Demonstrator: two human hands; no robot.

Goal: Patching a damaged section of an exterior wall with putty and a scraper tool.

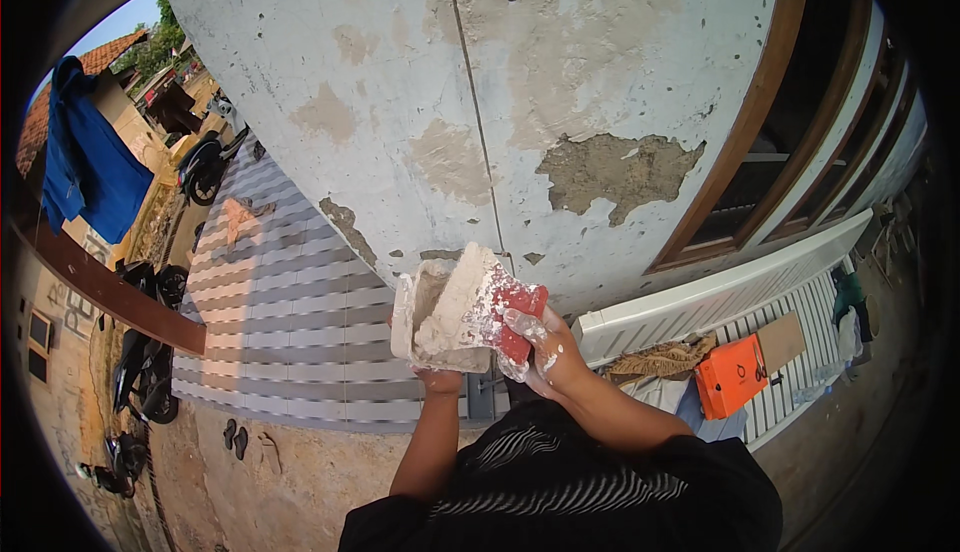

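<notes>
Left hand (438, 382) was curled around the underside of a pale, putty-crusted tub (402, 324), fingers mostly hidden behind it. Right hand (545, 344), smeared white, was closed on a red scraper (524, 304), thumb pressed on its face. Thick off-white putty (455, 297) covered the scraper's blade, which stood tilted over the tub's opening; contact with the rim could not be told. Tub and scraper were held before the person's torso, near the lower part of a pale blue wall (330, 27) with a rough bare patch (620, 174).
</notes>
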